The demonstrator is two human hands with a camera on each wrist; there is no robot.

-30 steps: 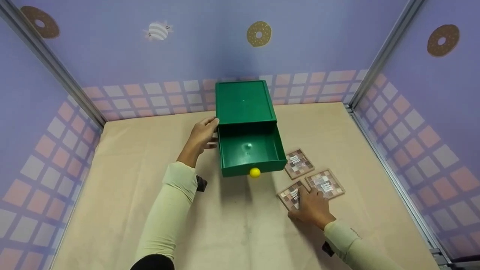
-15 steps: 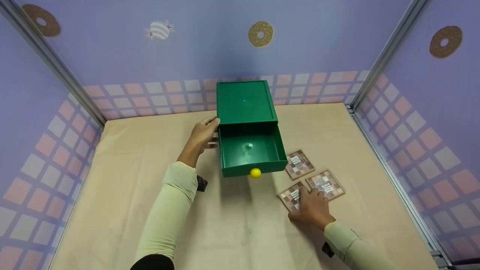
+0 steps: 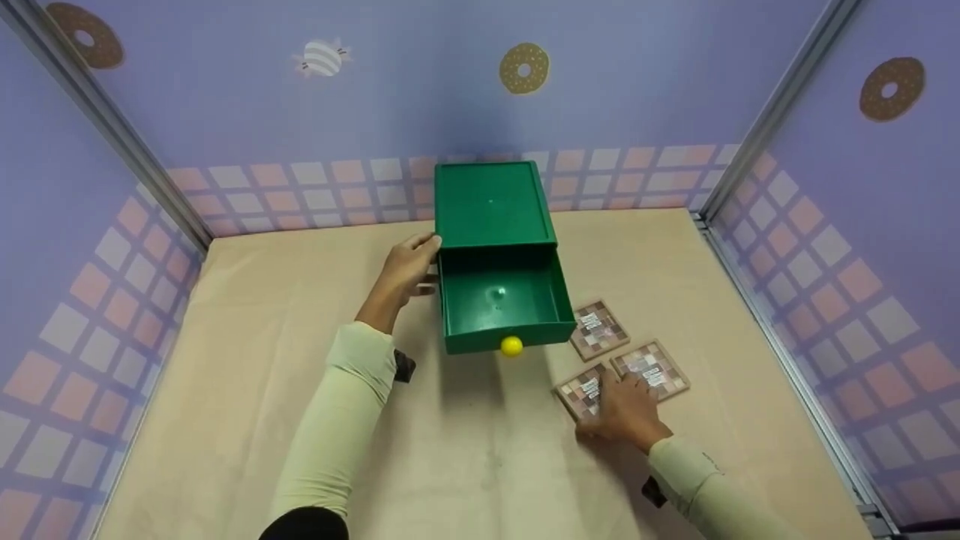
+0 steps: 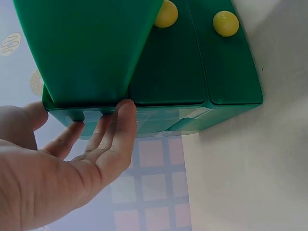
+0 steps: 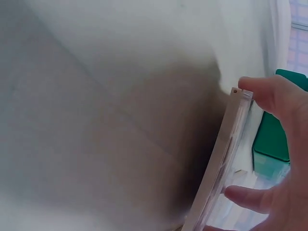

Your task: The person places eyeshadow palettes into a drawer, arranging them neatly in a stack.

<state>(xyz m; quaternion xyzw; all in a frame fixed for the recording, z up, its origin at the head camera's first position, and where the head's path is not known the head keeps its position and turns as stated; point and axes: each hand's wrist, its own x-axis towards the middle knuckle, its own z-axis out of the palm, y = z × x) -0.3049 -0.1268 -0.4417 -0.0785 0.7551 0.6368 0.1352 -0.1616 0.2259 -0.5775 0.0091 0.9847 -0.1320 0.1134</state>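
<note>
A green drawer cabinet [image 3: 491, 202] stands against the back wall, its top drawer [image 3: 499, 300] pulled out with nothing inside. My left hand [image 3: 405, 270] touches the cabinet's left side; the left wrist view shows the thumb at the top edge and nearly straight fingers [image 4: 126, 125] along the side. On the table, right of the drawer, lie square eyeshadow palettes with checkered brown and pink pans, one at the back [image 3: 598, 330] and one at the right [image 3: 654, 369]. My right hand [image 3: 622, 409] grips the nearest eyeshadow palette [image 5: 219, 159] by its edges, thumb at one corner.
Yellow knobs mark the drawer fronts, one [image 3: 511, 346] on the pulled-out drawer and others, such as this lower knob [image 4: 225, 23], beneath it. A beige cloth covers the table [image 3: 285, 315]. Purple patterned walls [image 3: 405, 90] enclose the back and sides.
</note>
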